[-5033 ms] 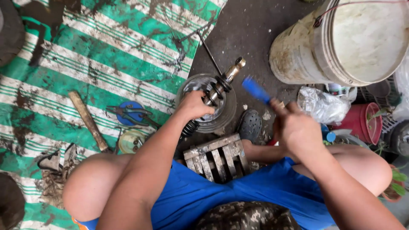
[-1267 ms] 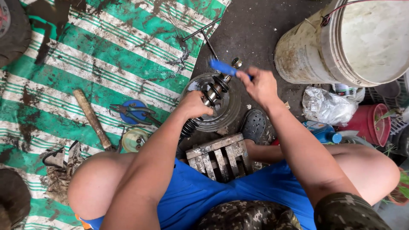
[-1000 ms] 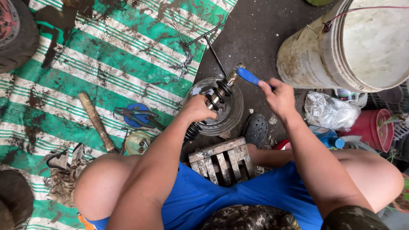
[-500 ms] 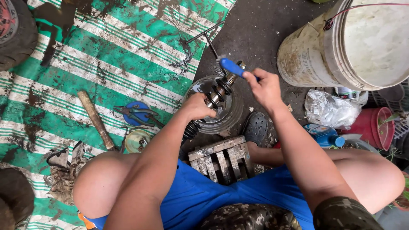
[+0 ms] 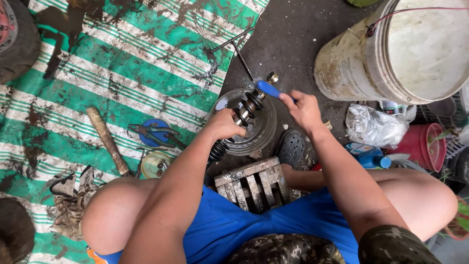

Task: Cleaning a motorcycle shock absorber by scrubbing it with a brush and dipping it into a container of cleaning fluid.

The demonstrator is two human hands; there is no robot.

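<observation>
My left hand (image 5: 224, 124) grips a black coil-spring shock absorber (image 5: 243, 111) that lies tilted over a round metal drum (image 5: 264, 134) on the ground. My right hand (image 5: 304, 108) holds a tool by its blue handle (image 5: 269, 89), with the handle end just beside the shock's upper metal tip (image 5: 271, 77). The tool's working end is hidden by my hand. A small wooden stool (image 5: 250, 183) stands between my knees, just below the drum.
A large dirty white bucket (image 5: 371, 63) stands at the upper right, with a crumpled plastic bag (image 5: 373, 127) and a red pot (image 5: 427, 146) below it. On the green striped tarp (image 5: 122, 63) lie pliers (image 5: 154, 132), a wooden handle (image 5: 107, 142) and a round tin (image 5: 155, 165).
My right hand has swung the blue-handled tool back and forth next to the shock's top end; it now sits a little right of half a second ago. My left hand kept its grip.
</observation>
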